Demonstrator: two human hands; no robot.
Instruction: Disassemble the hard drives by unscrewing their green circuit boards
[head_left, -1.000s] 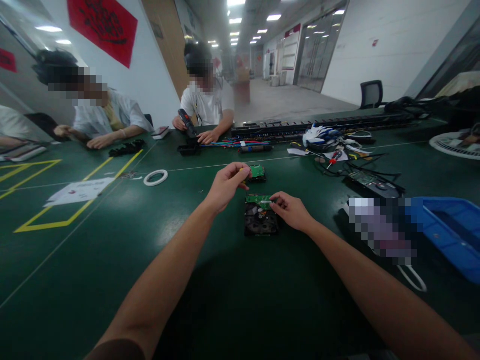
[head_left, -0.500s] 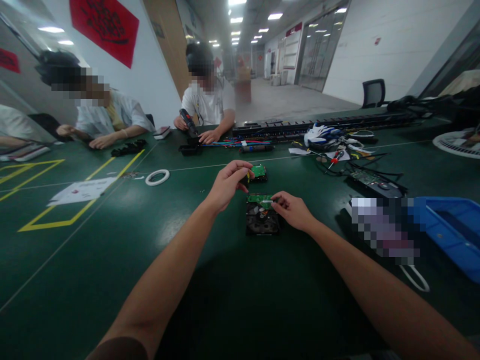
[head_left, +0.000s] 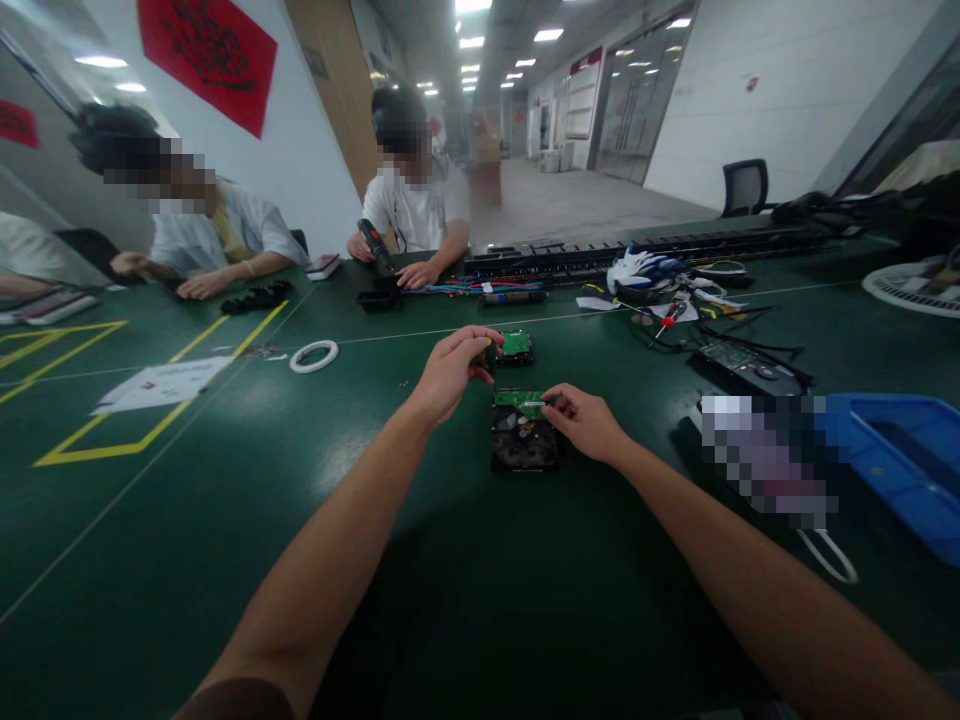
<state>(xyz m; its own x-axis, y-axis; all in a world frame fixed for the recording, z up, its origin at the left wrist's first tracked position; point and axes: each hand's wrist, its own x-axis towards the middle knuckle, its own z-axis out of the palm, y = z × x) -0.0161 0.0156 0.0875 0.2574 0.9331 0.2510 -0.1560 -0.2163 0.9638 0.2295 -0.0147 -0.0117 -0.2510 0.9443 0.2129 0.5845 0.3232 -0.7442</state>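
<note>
A black hard drive [head_left: 521, 440] lies on the green table [head_left: 225, 480], its green circuit board [head_left: 519, 399] at the far end. My right hand [head_left: 585, 420] rests on the drive's right edge, fingers pinched at the board. My left hand [head_left: 452, 370] hovers just left of and above the drive, fingers closed round a small dark tool with a yellow tip [head_left: 487, 350]. A second small drive with a green board [head_left: 516, 346] sits just beyond my left hand.
Two people sit across the table; one holds an electric screwdriver [head_left: 373, 243]. A white tape ring [head_left: 313, 355], a paper sheet [head_left: 161, 380], cables and gloves [head_left: 645, 270], a red-handled screwdriver [head_left: 670, 316] and a blue bin [head_left: 900, 460] lie around.
My left hand has shifted slightly, turning the small tool in its fingers near the far drive. My right hand stays on the near drive.
</note>
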